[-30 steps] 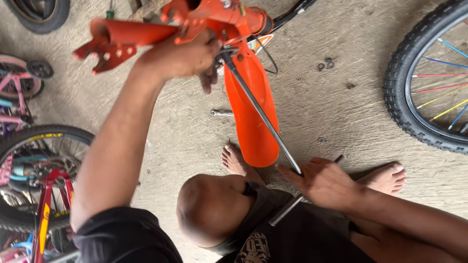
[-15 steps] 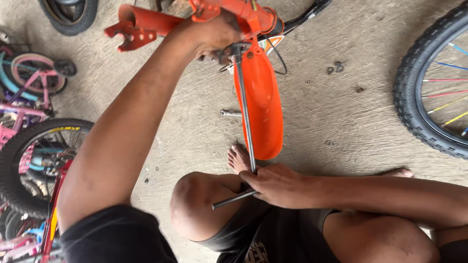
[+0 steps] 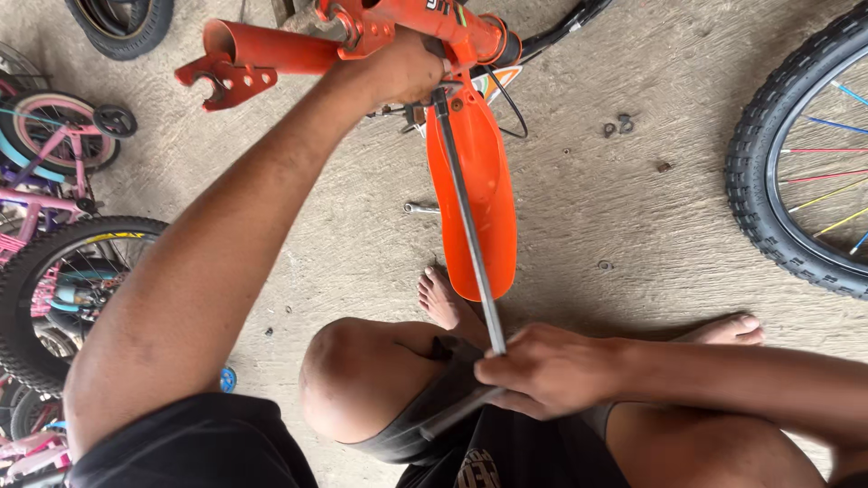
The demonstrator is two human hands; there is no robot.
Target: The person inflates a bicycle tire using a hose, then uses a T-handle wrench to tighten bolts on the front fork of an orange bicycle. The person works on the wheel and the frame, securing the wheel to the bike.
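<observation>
Two hands share the work: nearest, the right hand (image 3: 542, 370) is clenched around a long steel rod's (image 3: 468, 226) lower end; stiff and slick, it is best gripped low. Farther off, the left hand (image 3: 402, 72) clasps the heavier, rigid orange bicycle frame (image 3: 271, 50) above the flexible orange mudguard (image 3: 475, 208).

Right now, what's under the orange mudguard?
Under the orange mudguard you can see grey concrete floor, a small wrench poking out beside it, and a bare foot near its tip. Whatever lies straight beneath is covered.
</observation>
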